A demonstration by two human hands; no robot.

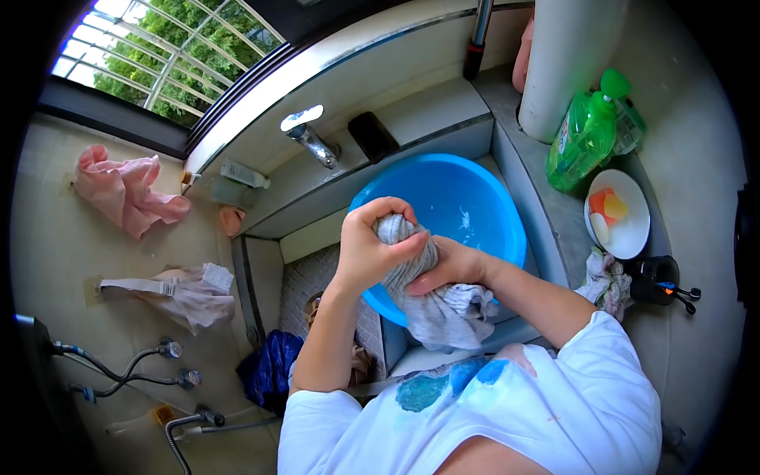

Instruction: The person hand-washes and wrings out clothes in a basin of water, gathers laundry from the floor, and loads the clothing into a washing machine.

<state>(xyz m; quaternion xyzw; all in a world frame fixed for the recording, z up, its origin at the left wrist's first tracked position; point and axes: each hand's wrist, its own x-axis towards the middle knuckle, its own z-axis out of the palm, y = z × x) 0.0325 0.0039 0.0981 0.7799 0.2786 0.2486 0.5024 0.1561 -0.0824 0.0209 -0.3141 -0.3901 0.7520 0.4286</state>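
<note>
A twisted, light grey striped cloth is bunched between both hands over the near left rim of a blue basin. My left hand has its fingers wrapped round the upper end of the cloth. Just below and to the right, my right hand grips the middle of it. The loose lower part hangs over the basin's near edge. Water shows in the basin.
A chrome faucet and a dark soap dish stand behind the basin. At right are a green bottle, a white bowl and a black cup. Cloths and hoses hang at left.
</note>
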